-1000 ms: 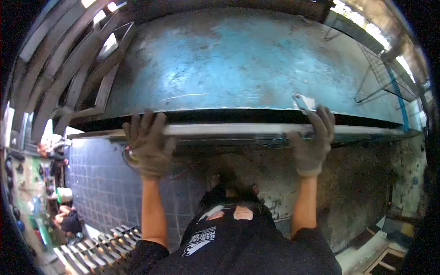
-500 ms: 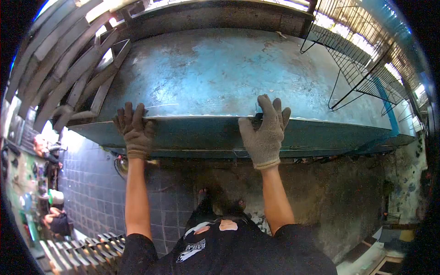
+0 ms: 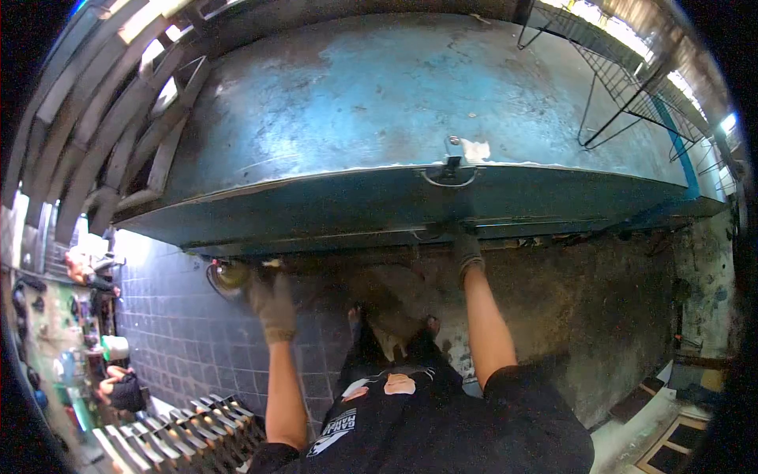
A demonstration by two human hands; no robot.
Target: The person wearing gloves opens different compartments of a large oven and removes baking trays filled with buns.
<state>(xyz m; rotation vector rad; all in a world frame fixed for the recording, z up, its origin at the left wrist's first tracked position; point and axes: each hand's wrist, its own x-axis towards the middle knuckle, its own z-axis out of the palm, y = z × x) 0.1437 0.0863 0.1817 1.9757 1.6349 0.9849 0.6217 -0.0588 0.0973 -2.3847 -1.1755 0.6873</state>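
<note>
The fingers of the right hand (image 3: pixel 466 251), gloved, vanish into shadow at the lower front of the blue chest (image 3: pixel 347 103); whether they grip, I cannot tell. The gloved left hand (image 3: pixel 272 306) is a blur below the chest's front, near a round object (image 3: pixel 230 273), its finger pose also unclear. Above the right hand, a curved handle (image 3: pixel 450 182) hangs on the chest's front, with a metal latch (image 3: pixel 453 148) and a white patch (image 3: pixel 476 152) on top, by the edge. A wire rack (image 3: pixel 624 110) stands toward the chest's right end; dark slats (image 3: pixel 95 126) rise beyond its left.
</note>
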